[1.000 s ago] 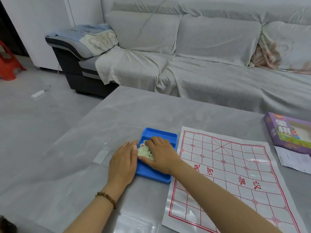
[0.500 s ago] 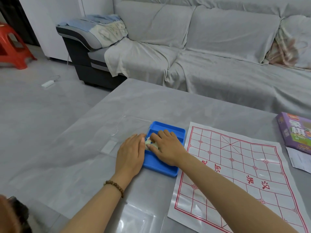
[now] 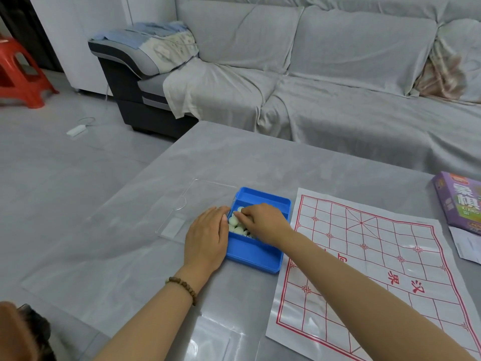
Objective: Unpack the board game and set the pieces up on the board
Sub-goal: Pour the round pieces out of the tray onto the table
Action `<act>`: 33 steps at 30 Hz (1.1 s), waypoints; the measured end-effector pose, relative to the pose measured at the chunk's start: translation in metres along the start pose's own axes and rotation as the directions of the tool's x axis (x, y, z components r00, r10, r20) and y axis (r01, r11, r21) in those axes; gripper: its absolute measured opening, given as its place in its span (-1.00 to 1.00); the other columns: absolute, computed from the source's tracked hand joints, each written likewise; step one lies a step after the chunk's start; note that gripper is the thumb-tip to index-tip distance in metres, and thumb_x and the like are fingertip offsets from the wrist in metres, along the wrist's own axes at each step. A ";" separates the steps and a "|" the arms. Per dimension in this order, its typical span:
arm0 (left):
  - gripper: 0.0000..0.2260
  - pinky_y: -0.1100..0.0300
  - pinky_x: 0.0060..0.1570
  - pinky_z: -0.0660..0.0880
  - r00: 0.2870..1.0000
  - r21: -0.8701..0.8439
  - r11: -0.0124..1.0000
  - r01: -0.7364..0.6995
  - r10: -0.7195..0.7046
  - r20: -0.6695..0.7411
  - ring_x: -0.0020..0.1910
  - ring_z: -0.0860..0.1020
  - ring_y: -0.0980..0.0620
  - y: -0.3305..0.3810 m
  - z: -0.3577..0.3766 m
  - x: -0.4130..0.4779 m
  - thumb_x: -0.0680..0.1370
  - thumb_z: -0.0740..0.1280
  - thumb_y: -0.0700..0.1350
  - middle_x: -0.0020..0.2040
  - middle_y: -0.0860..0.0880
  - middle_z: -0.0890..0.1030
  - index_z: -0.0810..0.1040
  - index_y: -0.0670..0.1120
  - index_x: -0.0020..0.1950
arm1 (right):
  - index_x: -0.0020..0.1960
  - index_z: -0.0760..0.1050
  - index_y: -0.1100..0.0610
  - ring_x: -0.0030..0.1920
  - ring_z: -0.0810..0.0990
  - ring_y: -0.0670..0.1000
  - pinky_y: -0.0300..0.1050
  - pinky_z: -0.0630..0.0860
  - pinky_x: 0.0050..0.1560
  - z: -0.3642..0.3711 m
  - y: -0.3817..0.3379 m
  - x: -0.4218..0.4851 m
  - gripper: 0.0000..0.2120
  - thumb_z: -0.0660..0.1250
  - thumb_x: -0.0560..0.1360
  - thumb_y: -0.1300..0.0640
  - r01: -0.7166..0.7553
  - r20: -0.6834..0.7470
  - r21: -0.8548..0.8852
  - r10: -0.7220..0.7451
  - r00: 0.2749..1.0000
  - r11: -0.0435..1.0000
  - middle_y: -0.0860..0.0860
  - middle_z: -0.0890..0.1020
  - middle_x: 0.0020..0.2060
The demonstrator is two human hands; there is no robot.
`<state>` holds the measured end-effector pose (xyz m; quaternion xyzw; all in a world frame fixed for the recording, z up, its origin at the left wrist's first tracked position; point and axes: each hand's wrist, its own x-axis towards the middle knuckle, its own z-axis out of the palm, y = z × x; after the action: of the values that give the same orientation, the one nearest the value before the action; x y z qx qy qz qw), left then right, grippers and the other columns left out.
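A blue plastic tray (image 3: 257,259) sits on the grey table just left of the paper board (image 3: 364,256), which is printed with a red grid and lies flat. Several pale round game pieces (image 3: 235,226) are piled in the tray's left part. My left hand (image 3: 207,239) lies flat against the tray's left wall, fingers straight. My right hand (image 3: 263,222) reaches into the tray from the right, and its curled fingertips pinch at the pieces; what they hold is partly hidden. No pieces stand on the board.
A clear plastic lid (image 3: 182,212) lies on the table left of the tray. The purple game box (image 3: 458,201) and a white leaflet (image 3: 468,246) sit at the right edge. A grey covered sofa (image 3: 325,87) stands behind the table; a red stool (image 3: 20,74) at far left.
The view has shifted, so the scene sits lower right. My right hand's fingers have moved among the pieces in the tray, uncovering more of them. My left hand stays against the tray.
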<state>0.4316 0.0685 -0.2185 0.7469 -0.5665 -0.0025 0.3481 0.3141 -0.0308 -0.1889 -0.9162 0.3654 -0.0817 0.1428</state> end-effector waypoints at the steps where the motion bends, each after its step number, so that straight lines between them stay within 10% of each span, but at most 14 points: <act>1: -0.51 0.26 0.03 0.37 1.000 0.003 1.000 0.001 -0.001 0.003 0.04 0.53 0.05 -0.001 0.000 0.003 0.57 -0.12 0.06 0.05 0.01 0.60 0.52 -0.08 0.19 | -0.26 0.47 0.10 -0.32 0.45 0.00 -0.05 0.40 -0.24 -0.001 0.000 0.006 -0.59 0.05 0.60 -0.10 -0.013 0.003 0.005 0.013 1.000 1.000 -0.04 0.45 -0.43; 6: -0.48 0.13 0.03 0.47 1.000 0.003 1.000 0.018 -0.018 -0.002 0.00 0.53 0.03 -0.013 0.006 0.030 0.56 -0.14 0.09 0.04 0.00 0.60 0.51 -0.09 0.20 | -0.44 0.16 0.10 -0.49 0.16 -0.07 -0.16 0.19 -0.39 -0.011 -0.005 0.034 -0.54 0.14 0.60 0.01 -0.046 -0.227 0.485 0.177 0.958 0.873 -0.02 0.22 -0.55; 12: -0.53 0.17 0.00 0.46 1.000 -0.030 1.000 -0.002 0.001 -0.025 -0.03 0.53 0.06 -0.016 0.009 0.044 0.60 -0.12 0.06 -0.01 0.03 0.60 0.53 -0.07 0.15 | -0.44 0.24 0.14 -0.46 0.22 -0.04 -0.13 0.24 -0.37 -0.019 -0.032 0.025 -0.55 0.16 0.59 0.03 0.022 -0.254 0.769 0.273 0.928 0.639 0.09 0.28 -0.49; 20: -0.67 0.36 0.22 0.23 0.977 -0.272 0.960 0.067 -0.119 -0.177 0.21 0.31 0.27 -0.028 -0.020 0.008 0.63 0.03 -0.03 0.21 0.11 0.44 0.44 -0.06 0.30 | -0.28 0.36 0.07 -0.34 0.42 0.00 -0.07 0.35 -0.26 0.046 -0.054 -0.053 -0.59 0.00 0.54 -0.19 0.147 -0.102 0.289 -0.122 0.987 0.946 0.05 0.51 -0.38; 27: -0.71 0.17 0.26 0.28 0.969 -0.189 0.960 0.207 -0.228 -0.097 0.28 0.36 0.05 -0.034 -0.023 -0.016 0.62 0.12 -0.11 0.27 -0.02 0.48 0.41 -0.09 0.33 | 0.03 0.47 0.09 -0.04 0.39 -0.04 -0.15 0.34 0.02 0.037 -0.049 -0.048 -0.83 0.19 0.57 0.03 0.202 -0.100 0.205 -0.185 0.978 0.958 0.00 0.49 -0.04; 33: -0.65 0.12 0.35 0.22 0.975 -0.059 0.974 0.221 -0.220 0.014 0.35 0.32 0.00 -0.029 -0.024 -0.016 0.63 0.08 -0.06 0.35 -0.06 0.42 0.33 -0.10 0.40 | 0.48 0.16 0.00 0.46 0.15 -0.10 -0.18 0.05 0.46 0.025 -0.042 -0.067 -0.52 0.08 0.60 -0.08 0.222 0.107 0.186 -0.244 0.964 0.957 -0.06 0.23 0.47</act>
<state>0.4601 0.0978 -0.2222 0.7943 -0.4811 -0.0610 0.3659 0.2990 0.0498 -0.2023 -0.9404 0.2364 -0.0702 0.2341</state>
